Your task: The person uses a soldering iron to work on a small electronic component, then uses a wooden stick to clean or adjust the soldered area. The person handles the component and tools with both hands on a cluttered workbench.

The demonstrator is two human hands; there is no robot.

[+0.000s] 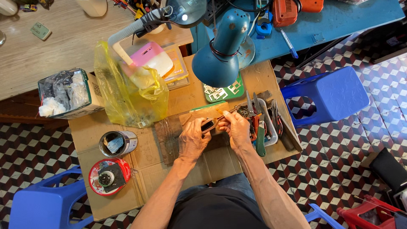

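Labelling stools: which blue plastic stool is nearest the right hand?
The blue stool at upper right, beside the tool tray, close to the right hand. The other blue stool stands lower left.

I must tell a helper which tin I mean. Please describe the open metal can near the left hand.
Start at the yellow plastic bag on the cardboard sheet. Just below it stands the metal can, left of the left hand. Unlike the red round tin below, it is silver, with paper inside.

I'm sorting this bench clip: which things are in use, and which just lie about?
In use: left hand, right hand, small brown case, thin tool, wooden board.
Lying about: lamp, yellow bag, tin can, blue stool.
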